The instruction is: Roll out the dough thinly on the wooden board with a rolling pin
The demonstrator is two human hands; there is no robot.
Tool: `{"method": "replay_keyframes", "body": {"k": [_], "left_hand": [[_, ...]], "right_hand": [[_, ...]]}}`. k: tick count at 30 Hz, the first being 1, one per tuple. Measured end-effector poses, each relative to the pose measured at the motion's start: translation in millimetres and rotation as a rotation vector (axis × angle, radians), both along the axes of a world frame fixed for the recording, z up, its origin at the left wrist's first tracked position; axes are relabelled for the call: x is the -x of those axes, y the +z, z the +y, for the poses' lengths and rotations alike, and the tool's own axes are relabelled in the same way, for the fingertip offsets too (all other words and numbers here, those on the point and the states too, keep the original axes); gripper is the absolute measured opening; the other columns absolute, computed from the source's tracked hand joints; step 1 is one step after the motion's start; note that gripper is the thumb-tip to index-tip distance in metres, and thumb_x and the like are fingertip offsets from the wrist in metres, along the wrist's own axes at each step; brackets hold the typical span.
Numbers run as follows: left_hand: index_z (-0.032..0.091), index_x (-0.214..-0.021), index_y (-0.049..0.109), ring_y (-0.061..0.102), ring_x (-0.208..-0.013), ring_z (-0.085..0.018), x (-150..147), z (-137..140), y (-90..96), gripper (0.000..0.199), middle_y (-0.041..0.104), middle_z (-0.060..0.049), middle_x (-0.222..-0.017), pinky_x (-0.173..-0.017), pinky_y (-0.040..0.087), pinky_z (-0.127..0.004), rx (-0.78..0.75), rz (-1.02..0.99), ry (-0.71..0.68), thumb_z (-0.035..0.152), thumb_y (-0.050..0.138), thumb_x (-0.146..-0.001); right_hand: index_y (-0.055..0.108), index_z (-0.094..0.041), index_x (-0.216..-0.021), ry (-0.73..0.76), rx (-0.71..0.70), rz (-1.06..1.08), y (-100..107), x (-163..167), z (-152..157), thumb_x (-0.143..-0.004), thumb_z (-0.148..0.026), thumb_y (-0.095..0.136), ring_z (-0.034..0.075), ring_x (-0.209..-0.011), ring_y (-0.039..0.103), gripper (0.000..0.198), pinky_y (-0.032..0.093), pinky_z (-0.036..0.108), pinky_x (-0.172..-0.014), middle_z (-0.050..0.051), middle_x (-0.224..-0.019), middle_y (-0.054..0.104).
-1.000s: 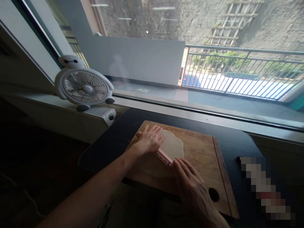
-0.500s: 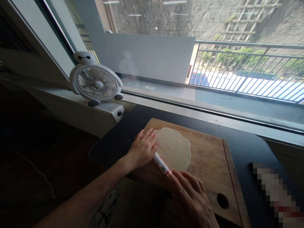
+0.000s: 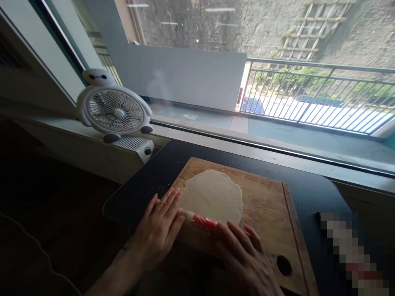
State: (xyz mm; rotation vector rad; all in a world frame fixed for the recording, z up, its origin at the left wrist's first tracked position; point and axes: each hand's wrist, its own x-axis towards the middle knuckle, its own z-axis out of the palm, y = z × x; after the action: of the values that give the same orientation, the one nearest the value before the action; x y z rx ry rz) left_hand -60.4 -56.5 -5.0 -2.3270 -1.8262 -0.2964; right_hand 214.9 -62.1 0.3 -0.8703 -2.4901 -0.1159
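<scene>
On the board (image 3: 262,197) lay the flat dough (image 3: 212,195); the tube (image 3: 203,222) crossed the board's near part, its ends under the left hand (image 3: 162,220) and right hand (image 3: 247,255), fingers extended, not wrapped round, probably to press evenly.

The head camera looks forward and down over a near, rectangular brown wooden board (image 3: 262,197) toward a broad glass window (image 3: 197,78).

Flat, pale dough (image 3: 214,195); red-and-white tube (image 3: 202,221).

roller (image 3: 203,222) — ends hidden under left hand (image 3: 162,224) and right hand (image 3: 245,255) | print (image 3: 206,223) unreadable | item at right (image 3: 352,250) pixelated | board (image 3: 262,199) — near corner cut off
</scene>
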Motion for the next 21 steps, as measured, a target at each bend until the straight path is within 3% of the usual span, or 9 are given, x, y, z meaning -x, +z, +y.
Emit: {"method": "replay_keyframes", "body": {"k": [4,8,11,16,18,21], "left_hand": [[0.008,-0.139,0.037,0.027,-0.138,-0.026,-7.8,26.6,1.6,0.056,0.035,-0.013,-0.147,-0.111,0.019,-0.053,-0.029,0.004,0.093,0.04,0.03,-0.094],[0.011,-0.136,0.043,0.031,-0.136,-0.027,-17.5,59.3,11.7,0.053,0.041,-0.014,-0.143,-0.109,0.022,-0.056,-0.058,-0.027,0.163,0.04,0.028,-0.094],[0.015,-0.136,0.044,0.032,-0.136,-0.028,-16.8,37.5,10.1,0.049,0.042,-0.011,-0.143,-0.109,0.023,-0.057,-0.094,-0.029,0.069,0.038,0.033,-0.093],[0.019,-0.135,0.046,0.037,-0.133,-0.026,-16.1,-30.4,-6.9,0.047,0.053,-0.006,-0.135,-0.113,0.019,-0.052,-0.274,-0.113,-0.021,0.02,0.041,-0.089],[0.02,-0.132,0.05,0.04,-0.131,-0.026,-17.3,-39.3,-8.3,0.045,0.059,-0.007,-0.128,-0.113,0.018,-0.054,-0.285,-0.172,0.024,0.017,0.041,-0.088],[0.021,-0.128,0.053,0.046,-0.125,-0.027,-16.8,-33.4,-0.7,0.041,0.065,-0.007,-0.116,-0.112,0.015,-0.058,-0.237,-0.211,0.102,0.02,0.045,-0.088]], "right_hand": [[0.06,-0.026,-0.103,-0.125,0.206,0.028,15.1,23.0,56.4,-0.095,-0.023,0.038,0.02,-0.128,0.04,0.024,0.025,0.041,-0.106,0.002,-0.121,0.061],[0.057,-0.02,-0.111,-0.281,0.224,0.025,25.0,63.2,128.3,-0.095,-0.034,0.039,0.024,-0.127,0.039,0.027,0.027,0.043,-0.104,0.008,-0.112,0.064],[0.053,-0.02,-0.123,-0.299,0.207,0.011,25.1,77.8,146.2,-0.095,-0.037,0.037,0.026,-0.129,0.036,0.036,0.026,0.045,-0.104,0.008,-0.121,0.06],[0.054,-0.025,-0.124,-0.161,0.184,-0.072,18.4,64.3,118.9,-0.093,-0.036,0.042,0.026,-0.132,0.032,0.034,0.026,0.044,-0.105,0.005,-0.126,0.057],[0.055,-0.025,-0.122,-0.143,0.183,-0.091,19.0,67.7,121.6,-0.094,-0.035,0.04,0.025,-0.131,0.033,0.033,0.025,0.044,-0.106,0.004,-0.125,0.057],[0.056,-0.025,-0.122,-0.13,0.192,-0.085,23.0,100.9,150.1,-0.096,-0.037,0.037,0.024,-0.133,0.031,0.034,0.024,0.043,-0.106,0.004,-0.126,0.057]]}}
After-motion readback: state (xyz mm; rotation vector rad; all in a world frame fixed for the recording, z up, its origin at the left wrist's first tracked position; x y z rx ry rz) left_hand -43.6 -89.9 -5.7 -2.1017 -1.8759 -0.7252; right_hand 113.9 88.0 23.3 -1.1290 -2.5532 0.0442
